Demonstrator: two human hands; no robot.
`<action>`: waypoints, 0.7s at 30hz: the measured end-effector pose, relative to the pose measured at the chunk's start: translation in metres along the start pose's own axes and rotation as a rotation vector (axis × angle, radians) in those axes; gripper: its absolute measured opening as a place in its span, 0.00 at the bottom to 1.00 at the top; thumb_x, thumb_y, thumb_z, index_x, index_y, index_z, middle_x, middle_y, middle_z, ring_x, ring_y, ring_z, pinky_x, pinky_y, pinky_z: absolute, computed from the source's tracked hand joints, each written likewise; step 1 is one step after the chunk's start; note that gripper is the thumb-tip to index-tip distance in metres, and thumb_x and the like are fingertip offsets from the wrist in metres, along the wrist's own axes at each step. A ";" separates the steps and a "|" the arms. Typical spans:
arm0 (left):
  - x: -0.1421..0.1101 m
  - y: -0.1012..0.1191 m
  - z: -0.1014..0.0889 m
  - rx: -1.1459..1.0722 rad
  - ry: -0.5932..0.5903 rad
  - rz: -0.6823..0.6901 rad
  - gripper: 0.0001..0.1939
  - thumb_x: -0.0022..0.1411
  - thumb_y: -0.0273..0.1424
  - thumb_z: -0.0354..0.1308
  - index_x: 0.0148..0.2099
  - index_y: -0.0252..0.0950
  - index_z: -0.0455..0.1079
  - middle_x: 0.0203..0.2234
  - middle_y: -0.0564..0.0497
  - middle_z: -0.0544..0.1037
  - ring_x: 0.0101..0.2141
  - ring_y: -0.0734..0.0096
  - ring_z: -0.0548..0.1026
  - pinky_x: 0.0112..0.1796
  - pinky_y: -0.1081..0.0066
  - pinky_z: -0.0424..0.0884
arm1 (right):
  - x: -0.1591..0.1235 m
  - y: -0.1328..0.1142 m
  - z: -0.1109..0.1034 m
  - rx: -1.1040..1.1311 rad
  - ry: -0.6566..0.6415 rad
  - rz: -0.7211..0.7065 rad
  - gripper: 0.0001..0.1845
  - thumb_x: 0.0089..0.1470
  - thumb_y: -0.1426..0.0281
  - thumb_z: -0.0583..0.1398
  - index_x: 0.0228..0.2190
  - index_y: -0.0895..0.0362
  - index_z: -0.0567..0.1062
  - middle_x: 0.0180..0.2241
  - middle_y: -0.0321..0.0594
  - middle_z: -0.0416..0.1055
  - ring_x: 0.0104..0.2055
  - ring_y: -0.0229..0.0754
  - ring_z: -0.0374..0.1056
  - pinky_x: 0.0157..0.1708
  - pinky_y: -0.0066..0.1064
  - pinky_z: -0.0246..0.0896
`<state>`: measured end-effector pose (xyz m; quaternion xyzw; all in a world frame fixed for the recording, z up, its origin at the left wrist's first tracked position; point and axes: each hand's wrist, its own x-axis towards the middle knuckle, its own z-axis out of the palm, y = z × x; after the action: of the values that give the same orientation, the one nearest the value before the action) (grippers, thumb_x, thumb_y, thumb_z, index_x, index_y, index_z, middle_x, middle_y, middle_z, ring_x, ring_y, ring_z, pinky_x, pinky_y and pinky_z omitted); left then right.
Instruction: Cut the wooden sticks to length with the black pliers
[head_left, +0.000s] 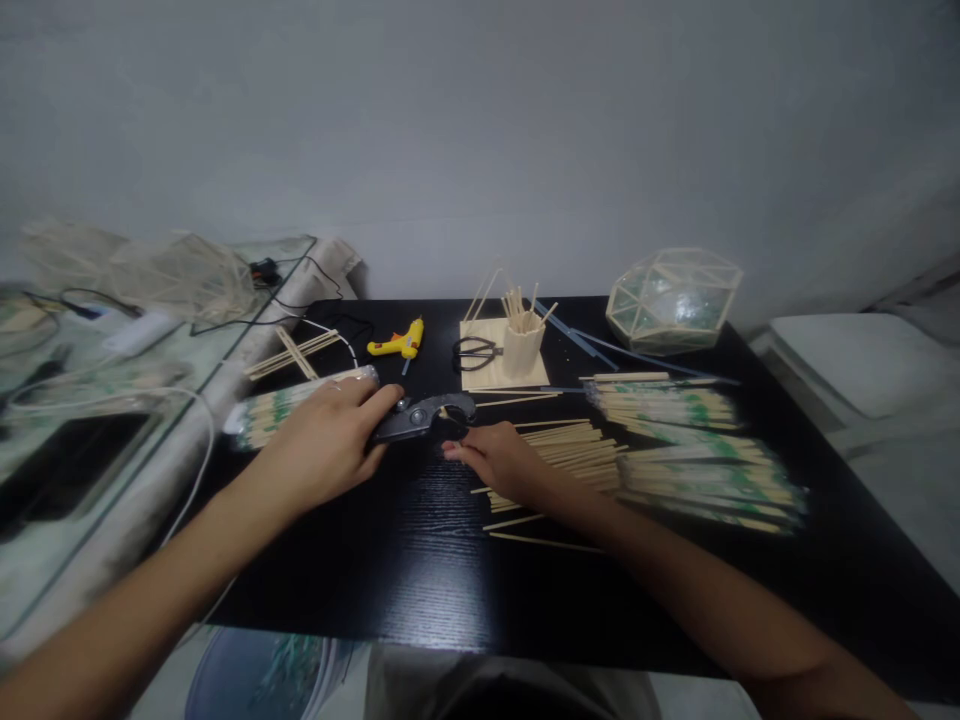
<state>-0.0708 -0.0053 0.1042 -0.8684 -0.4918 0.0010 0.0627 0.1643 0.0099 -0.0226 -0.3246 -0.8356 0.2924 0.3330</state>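
My left hand (330,430) is wrapped round a grey and black hand cutter (409,420) with curved jaws pointing right. By the jaw tips, the fingers of my right hand (499,460) are pinched together. A small pale bit shows within the jaws, but what my right fingers hold is too small and blurred to make out. Loose wooden sticks (574,455) lie fanned out under and beyond my right hand. Behind the cutter, a wooden cup of sticks (523,350) and black-handled scissors (476,352) rest on a square wooden board (480,378).
A yellow glue gun (397,341) lies at the back. Packed stick bundles (705,480) are on the right, another (262,415) on the left. A clear faceted frame (675,300) stands back right. Below the black table (390,580) is a bin (255,675); a white cable (199,470) hangs left.
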 end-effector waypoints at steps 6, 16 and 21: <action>0.000 0.001 0.001 0.094 -0.042 -0.011 0.18 0.58 0.28 0.55 0.51 0.36 0.70 0.41 0.39 0.77 0.42 0.47 0.78 0.44 0.54 0.75 | -0.001 -0.001 -0.001 -0.026 -0.006 0.015 0.08 0.65 0.70 0.62 0.34 0.58 0.81 0.33 0.42 0.83 0.34 0.41 0.78 0.37 0.26 0.64; -0.001 0.002 0.001 0.137 -0.101 -0.066 0.15 0.56 0.26 0.55 0.47 0.40 0.68 0.40 0.43 0.79 0.39 0.49 0.80 0.36 0.59 0.74 | -0.001 -0.004 -0.001 -0.102 -0.023 0.030 0.09 0.66 0.69 0.61 0.35 0.58 0.80 0.32 0.41 0.82 0.34 0.40 0.77 0.36 0.26 0.62; 0.000 0.000 0.001 0.148 -0.114 -0.064 0.15 0.57 0.28 0.54 0.48 0.40 0.68 0.38 0.42 0.80 0.37 0.46 0.80 0.32 0.59 0.72 | -0.001 -0.003 0.000 -0.118 -0.026 0.030 0.10 0.66 0.69 0.61 0.32 0.58 0.79 0.30 0.40 0.81 0.32 0.39 0.76 0.34 0.26 0.60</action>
<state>-0.0712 -0.0048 0.1032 -0.8438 -0.5207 0.0849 0.0985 0.1638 0.0073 -0.0205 -0.3524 -0.8506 0.2520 0.2978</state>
